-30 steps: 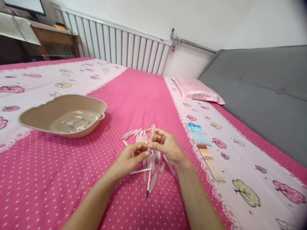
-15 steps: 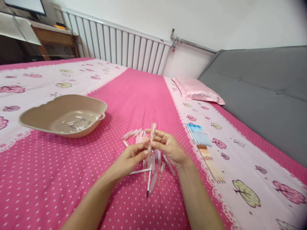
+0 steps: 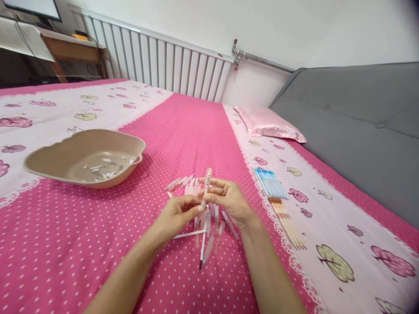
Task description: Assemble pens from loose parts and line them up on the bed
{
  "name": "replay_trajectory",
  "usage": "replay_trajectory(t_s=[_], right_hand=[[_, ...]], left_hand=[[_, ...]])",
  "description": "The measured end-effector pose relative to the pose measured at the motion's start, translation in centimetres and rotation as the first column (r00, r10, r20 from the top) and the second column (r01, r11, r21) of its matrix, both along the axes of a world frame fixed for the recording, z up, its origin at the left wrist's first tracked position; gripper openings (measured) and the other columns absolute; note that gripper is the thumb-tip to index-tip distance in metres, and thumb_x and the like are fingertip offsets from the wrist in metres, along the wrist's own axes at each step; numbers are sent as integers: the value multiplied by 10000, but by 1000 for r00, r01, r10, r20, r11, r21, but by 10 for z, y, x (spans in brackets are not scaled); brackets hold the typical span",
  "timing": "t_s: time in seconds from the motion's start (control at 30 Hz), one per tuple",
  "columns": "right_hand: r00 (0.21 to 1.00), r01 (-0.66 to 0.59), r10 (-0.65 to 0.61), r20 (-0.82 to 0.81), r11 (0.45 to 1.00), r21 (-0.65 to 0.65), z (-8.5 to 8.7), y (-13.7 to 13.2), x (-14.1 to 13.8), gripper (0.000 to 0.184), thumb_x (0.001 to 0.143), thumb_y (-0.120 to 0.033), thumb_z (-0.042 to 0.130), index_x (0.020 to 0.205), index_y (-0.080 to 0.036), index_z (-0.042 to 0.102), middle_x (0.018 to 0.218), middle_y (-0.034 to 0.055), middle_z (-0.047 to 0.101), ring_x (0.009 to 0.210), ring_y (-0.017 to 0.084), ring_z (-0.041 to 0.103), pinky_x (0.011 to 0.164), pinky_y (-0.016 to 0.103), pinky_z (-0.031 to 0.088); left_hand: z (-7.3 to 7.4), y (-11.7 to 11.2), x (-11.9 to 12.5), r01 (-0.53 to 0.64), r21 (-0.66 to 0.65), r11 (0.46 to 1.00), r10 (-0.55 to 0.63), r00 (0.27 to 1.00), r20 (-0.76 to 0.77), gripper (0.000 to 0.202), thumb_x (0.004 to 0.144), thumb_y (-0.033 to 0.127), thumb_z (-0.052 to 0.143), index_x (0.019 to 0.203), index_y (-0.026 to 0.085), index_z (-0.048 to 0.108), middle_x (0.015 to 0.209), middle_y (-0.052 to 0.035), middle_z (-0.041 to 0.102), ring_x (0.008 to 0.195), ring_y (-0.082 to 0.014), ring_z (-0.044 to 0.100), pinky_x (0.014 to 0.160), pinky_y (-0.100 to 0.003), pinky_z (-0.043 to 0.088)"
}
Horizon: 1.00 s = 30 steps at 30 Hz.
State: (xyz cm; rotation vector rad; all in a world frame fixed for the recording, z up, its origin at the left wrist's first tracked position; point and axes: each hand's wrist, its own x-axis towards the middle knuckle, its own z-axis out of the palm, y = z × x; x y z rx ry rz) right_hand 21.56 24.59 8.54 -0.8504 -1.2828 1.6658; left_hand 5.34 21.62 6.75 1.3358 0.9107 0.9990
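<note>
A pale pink, see-through pen [image 3: 207,179] stands nearly upright between my two hands. My left hand [image 3: 176,213] pinches its lower end between thumb and fingertips. The fingers of my right hand [image 3: 231,199] are closed around its upper part, where dark print shows. Under and around the hands lies a loose pile of clear and pinkish pen parts [image 3: 209,248]. A white pen refill with a dark tip [image 3: 202,250] lies at the near side of the pile, crossing another white stick [image 3: 189,234].
A beige basin [image 3: 85,159] with small white bits inside sits at the left. To the right lie a row of blue pens [image 3: 271,183] and a row of peach-coloured pens [image 3: 288,223]. A pink pillow [image 3: 270,125] is behind them, by the grey headboard [image 3: 353,113].
The hands have hardly moved; both still grip the pen. It has turned slightly, so its dark print faces the camera more clearly. The whole view has shifted a little.
</note>
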Motion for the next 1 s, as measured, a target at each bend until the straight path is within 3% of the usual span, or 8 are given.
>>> replay_trajectory(t_s=[0.67, 0.83, 0.93, 1.0], right_hand=[[995, 63, -59, 74, 997, -45, 0, -1, -2, 536, 476, -299, 836, 956, -141, 656, 752, 62, 700, 685, 185, 669, 685, 312, 520], [997, 58, -56, 51, 998, -33, -5, 0, -3, 531, 512, -297, 828, 983, -140, 638, 777, 65, 700, 694, 177, 666, 680, 301, 520], [999, 18, -19, 41, 1000, 18, -5, 0, -5, 543, 587, -313, 795, 1073, -168, 601, 839, 61, 695, 764, 177, 662, 722, 317, 521], [998, -24, 20, 52, 997, 80, -4, -1, -5, 542, 628, -312, 772, 1120, -201, 576, 974, 65, 675, 915, 181, 636, 815, 334, 505]], left_hand=[[5, -4, 9, -245, -101, 964, 235, 967, -102, 177, 566, 255, 721, 692, 131, 727, 624, -46, 704, 521, -125, 582, 522, -226, 430], [8, -5, 11, -291, -123, 949, 274, 951, -140, 199, 557, 265, 723, 684, 112, 710, 598, -44, 689, 509, -116, 572, 510, -221, 430], [7, -5, 10, -303, -125, 945, 292, 952, -96, 217, 541, 288, 745, 645, 122, 652, 555, -24, 656, 495, -116, 566, 495, -221, 426], [6, -5, 9, -323, -126, 938, 318, 946, -61, 253, 540, 314, 754, 630, 133, 601, 536, -8, 631, 487, -116, 564, 488, -221, 424]])
